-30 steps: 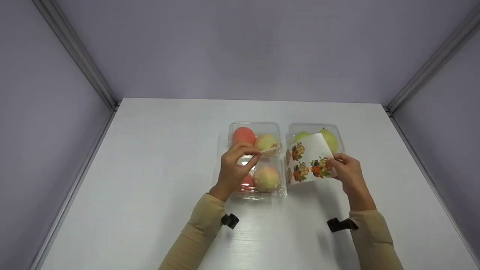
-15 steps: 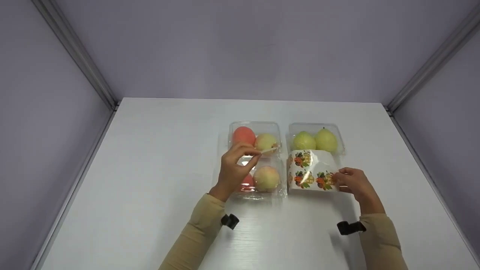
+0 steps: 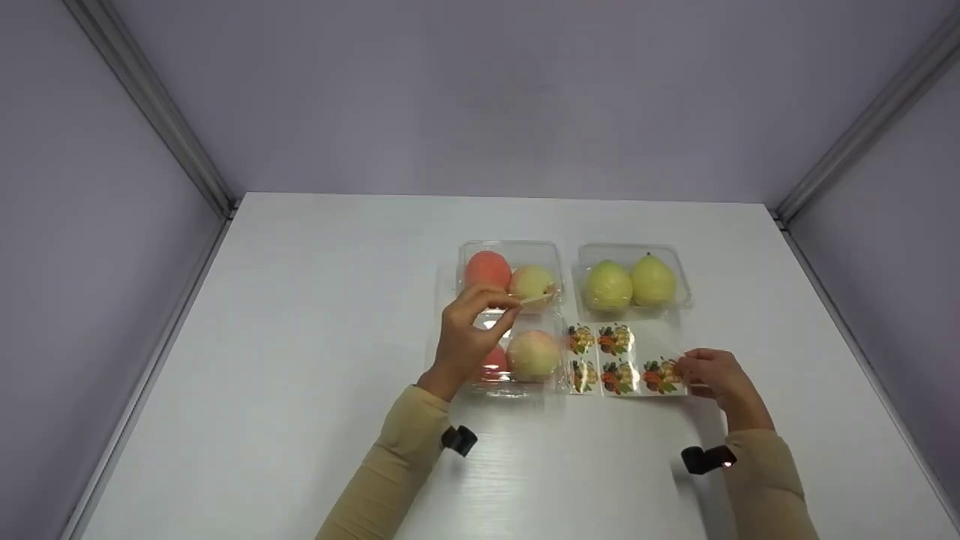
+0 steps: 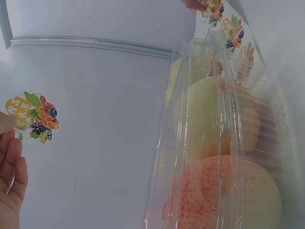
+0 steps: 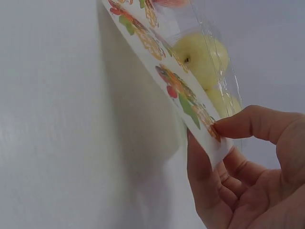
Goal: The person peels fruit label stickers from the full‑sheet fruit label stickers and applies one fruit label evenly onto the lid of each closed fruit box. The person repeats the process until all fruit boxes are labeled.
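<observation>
In the left wrist view, my left hand (image 3: 466, 341) pinches a round sticker (image 4: 42, 118) printed with colourful fruit, grapes and leaves between thumb and fingertip. It hovers over two clear plastic boxes of reddish and yellowish round fruit, the nearer one (image 3: 534, 356) partly under the hand. My right hand (image 3: 721, 379) pinches the right edge of a white sheet of stickers (image 3: 651, 337), with the thumb on its printed face. The sheet lies almost level beside the nearer box, and its upper right portion is bare. Several fruit stickers show on it.
Behind the sheet stands a third clear box (image 3: 673, 259) with two yellow-green pears (image 3: 609, 286). The farther box (image 3: 511, 247) of reddish fruit stands to its left. All rest on a white table (image 3: 337, 300) against pale walls.
My right hand has moved down and right, lowering and flattening the sticker sheet and uncovering the pears. The left hand with its sticker has stayed nearly still.
</observation>
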`<state>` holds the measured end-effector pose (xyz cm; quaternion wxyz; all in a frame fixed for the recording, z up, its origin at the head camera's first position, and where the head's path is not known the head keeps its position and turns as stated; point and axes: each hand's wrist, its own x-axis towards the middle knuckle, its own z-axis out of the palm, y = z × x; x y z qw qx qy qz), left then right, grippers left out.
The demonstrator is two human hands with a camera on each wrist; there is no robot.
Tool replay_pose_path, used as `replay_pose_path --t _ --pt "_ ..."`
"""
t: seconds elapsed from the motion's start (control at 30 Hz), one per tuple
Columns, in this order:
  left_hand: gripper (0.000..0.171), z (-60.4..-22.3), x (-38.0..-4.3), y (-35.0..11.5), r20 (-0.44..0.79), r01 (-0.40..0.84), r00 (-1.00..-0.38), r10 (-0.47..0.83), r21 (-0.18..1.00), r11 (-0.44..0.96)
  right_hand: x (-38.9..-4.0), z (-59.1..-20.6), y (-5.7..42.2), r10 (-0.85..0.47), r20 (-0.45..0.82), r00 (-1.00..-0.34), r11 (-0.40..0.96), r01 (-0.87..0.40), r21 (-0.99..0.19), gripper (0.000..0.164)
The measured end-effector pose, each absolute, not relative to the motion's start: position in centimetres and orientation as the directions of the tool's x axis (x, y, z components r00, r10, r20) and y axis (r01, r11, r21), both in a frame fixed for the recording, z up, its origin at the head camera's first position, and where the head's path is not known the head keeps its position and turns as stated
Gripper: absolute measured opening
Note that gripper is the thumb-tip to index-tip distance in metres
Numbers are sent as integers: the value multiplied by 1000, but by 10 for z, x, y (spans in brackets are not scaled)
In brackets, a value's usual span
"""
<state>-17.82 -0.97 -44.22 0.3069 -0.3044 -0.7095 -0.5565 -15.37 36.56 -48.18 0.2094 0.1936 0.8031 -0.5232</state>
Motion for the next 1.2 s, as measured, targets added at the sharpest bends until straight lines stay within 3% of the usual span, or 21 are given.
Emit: replay_pose_path --t 0.23,0.43,0.77,1.07,1.2 --pt "7 -443 -179 -12 769 768 -631 105 600 224 -155 -484 366 121 -548 -828 363 551 -752 3" --pt "7 -445 -180 -14 764 760 -636 108 596 260 -154 -485 370 131 -557 -820 334 565 -754 6" --pt "7 -448 -180 -20 708 711 -696 120 656 254 -153 -488 376 221 -567 -793 301 609 -734 5" --pt "7 -453 -182 -26 687 696 -712 145 661 282 -150 -489 376 256 -530 -808 344 589 -731 24" --pt "6 -453 -182 -28 671 684 -724 161 666 296 -150 -487 374 259 -519 -815 332 579 -745 23"
